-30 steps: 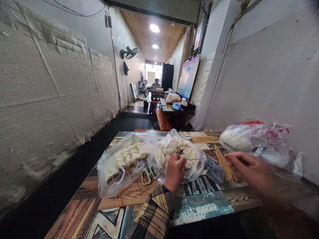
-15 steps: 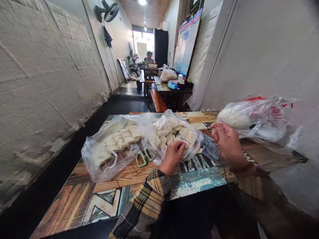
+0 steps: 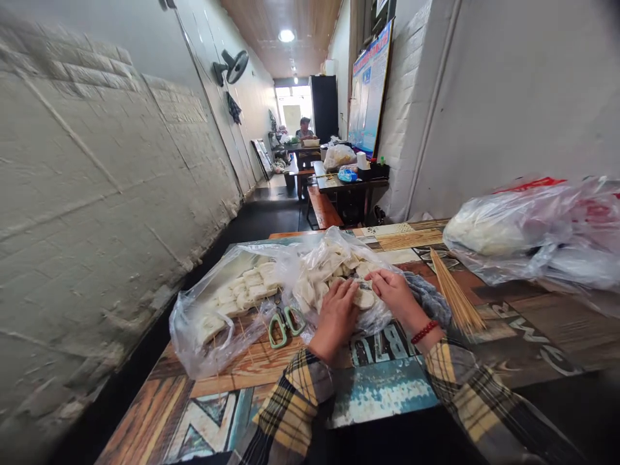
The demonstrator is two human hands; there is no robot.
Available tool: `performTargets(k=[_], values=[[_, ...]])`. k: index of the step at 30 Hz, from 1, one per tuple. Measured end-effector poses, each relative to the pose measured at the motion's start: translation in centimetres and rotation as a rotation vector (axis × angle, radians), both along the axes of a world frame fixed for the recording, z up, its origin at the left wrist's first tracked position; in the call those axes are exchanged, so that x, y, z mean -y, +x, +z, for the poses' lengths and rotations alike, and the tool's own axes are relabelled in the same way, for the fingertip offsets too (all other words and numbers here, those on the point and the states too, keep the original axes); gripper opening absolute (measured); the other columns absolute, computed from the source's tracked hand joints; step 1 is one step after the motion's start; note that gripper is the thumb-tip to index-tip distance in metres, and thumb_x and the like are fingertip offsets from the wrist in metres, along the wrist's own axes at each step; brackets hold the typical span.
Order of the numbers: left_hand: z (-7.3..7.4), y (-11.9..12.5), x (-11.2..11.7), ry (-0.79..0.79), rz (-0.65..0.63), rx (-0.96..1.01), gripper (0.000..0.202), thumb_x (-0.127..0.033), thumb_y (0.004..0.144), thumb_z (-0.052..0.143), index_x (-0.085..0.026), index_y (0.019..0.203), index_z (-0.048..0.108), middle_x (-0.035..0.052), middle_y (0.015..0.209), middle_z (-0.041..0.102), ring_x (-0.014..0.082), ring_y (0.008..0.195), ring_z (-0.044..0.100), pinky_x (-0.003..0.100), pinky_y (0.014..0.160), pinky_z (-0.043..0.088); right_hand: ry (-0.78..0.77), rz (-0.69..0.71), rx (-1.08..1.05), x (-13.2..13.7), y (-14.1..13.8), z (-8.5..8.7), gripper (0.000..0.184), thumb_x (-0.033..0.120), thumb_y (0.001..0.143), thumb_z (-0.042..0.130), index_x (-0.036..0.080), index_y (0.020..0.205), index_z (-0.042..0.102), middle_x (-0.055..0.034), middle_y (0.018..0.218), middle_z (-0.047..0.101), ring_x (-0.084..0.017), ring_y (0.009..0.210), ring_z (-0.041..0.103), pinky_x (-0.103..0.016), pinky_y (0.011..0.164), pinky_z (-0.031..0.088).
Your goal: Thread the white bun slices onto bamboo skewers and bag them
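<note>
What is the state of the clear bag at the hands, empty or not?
Not empty: many pale pieces show heaped in the clear bag. Whether it is full, I cannot tell.

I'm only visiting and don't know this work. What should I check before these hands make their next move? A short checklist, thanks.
1. Left hand at the pale, flat, roundish pieces: ok, palm down, fingers extended.
2. Right hand holding something: cannot tell; its fingertips are drawn together near the pieces.
3. Bundle of thin, tan wooden sticks uncovered: ok, lying beyond the right hand's outer side.
4. Scissors with pale green loop handles away from both hands: ok, left of the left hand.
5. Scissor blades closed: cannot tell, not plainly visible.
6. Red beaded bracelet clear of the pieces: ok, around the right wrist.
</note>
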State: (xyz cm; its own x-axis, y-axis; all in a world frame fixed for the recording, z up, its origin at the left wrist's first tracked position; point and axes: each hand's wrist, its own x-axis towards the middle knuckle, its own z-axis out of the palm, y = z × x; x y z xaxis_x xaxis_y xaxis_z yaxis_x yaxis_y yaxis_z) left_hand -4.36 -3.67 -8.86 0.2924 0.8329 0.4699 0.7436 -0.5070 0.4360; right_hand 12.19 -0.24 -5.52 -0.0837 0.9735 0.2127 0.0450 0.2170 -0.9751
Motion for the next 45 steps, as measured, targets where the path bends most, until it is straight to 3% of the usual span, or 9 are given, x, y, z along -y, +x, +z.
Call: performTargets(k=[7,11,15,21,25,30,37,41,45], values=[[0.8,0.4,0.3,-0.017,0.046,-0.12,0.059,-0.013,0.078,0.062,-0.02,0.135,0.049,0.0123,0.12,0.057,0.0292,0.114,0.049,0.047,0.098,0.043,-0.066,0.032,-0.212,-0.9,0.9,-0.5,0.033,0.049,0.079,0.061,0.017,0.08,0.067,0.0088,0.05,0.042,-0.008,0.044,0.032,-0.022,0.044,0.022],[0.9,0.5,0.5,-0.062,0.123,-0.077,0.043,-0.017,0.073,0.069,-0.021,0.114,0.06,0.0096,0.107,0.057,0.0288,0.105,0.051,0.046,0.092,0.043,-0.094,0.011,-0.303,-1.0,2.4,0.3,0.031,0.047,0.078,0.062,0.017,0.083,0.066,0.0084,0.052,0.043,-0.007,0.046,0.033,-0.021,0.044,0.021],[1.1,0.4,0.2,-0.184,0.147,0.306,0.035,-0.017,0.068,0.071,-0.02,0.101,0.061,0.0055,0.099,0.061,0.0242,0.097,0.055,0.038,0.088,0.045,-0.104,0.001,-0.342,-1.0,3.2,0.9,0.032,0.049,0.078,0.062,0.018,0.084,0.064,0.0085,0.053,0.042,-0.007,0.046,0.032,-0.021,0.044,0.021],[2.2,0.3,0.7,-0.602,0.043,1.069,0.067,-0.036,0.065,0.08,-0.02,0.126,0.057,0.0069,0.115,0.064,0.017,0.084,0.059,0.024,0.065,0.045,-0.121,0.1,-0.317,0.3,1.9,0.7,0.032,0.05,0.08,0.062,0.019,0.084,0.065,0.0086,0.052,0.042,-0.007,0.045,0.032,-0.022,0.043,0.022],[2.9,0.3,1.0,-0.689,0.005,1.339,0.057,-0.05,0.074,0.071,-0.02,0.122,0.062,0.0077,0.114,0.065,0.0148,0.078,0.059,0.023,0.059,0.046,-0.135,0.182,-0.242,1.1,0.6,0.1,0.032,0.049,0.081,0.063,0.017,0.081,0.067,0.0071,0.05,0.046,-0.008,0.045,0.034,-0.023,0.044,0.022],[3.2,0.0,0.7,-0.625,0.025,1.33,0.045,-0.038,0.068,0.078,-0.017,0.107,0.07,0.0077,0.103,0.07,0.0157,0.083,0.06,0.023,0.068,0.048,-0.135,0.188,-0.159,1.1,0.4,-0.3,0.033,0.05,0.084,0.059,0.018,0.083,0.068,0.0072,0.049,0.046,-0.009,0.046,0.035,-0.024,0.046,0.023],[3.1,-0.1,0.9,-0.629,0.04,1.426,0.043,-0.029,0.064,0.082,-0.018,0.101,0.061,0.0005,0.09,0.065,0.0094,0.067,0.057,0.019,0.054,0.046,-0.131,0.23,-0.149,1.4,0.4,0.0,0.034,0.049,0.085,0.058,0.017,0.085,0.068,0.0074,0.05,0.046,-0.008,0.047,0.035,-0.024,0.047,0.024],[3.6,-0.1,1.2,-0.603,0.081,1.489,0.062,-0.024,0.063,0.083,-0.025,0.117,0.054,-0.0017,0.092,0.063,0.0099,0.068,0.058,0.024,0.06,0.054,-0.144,0.28,-0.124,1.9,0.2,0.3,0.035,0.05,0.086,0.059,0.016,0.089,0.068,0.0071,0.052,0.047,-0.008,0.048,0.035,-0.023,0.048,0.023],[3.4,-0.4,1.1,-0.599,0.081,1.504,0.049,-0.024,0.065,0.082,-0.021,0.107,0.057,0.0004,0.095,0.064,0.0132,0.075,0.061,0.031,0.067,0.058,-0.122,0.319,-0.08,2.4,0.1,0.3,0.035,0.049,0.088,0.057,0.016,0.089,0.068,0.0061,0.054,0.048,-0.009,0.05,0.038,-0.023,0.048,0.026]])
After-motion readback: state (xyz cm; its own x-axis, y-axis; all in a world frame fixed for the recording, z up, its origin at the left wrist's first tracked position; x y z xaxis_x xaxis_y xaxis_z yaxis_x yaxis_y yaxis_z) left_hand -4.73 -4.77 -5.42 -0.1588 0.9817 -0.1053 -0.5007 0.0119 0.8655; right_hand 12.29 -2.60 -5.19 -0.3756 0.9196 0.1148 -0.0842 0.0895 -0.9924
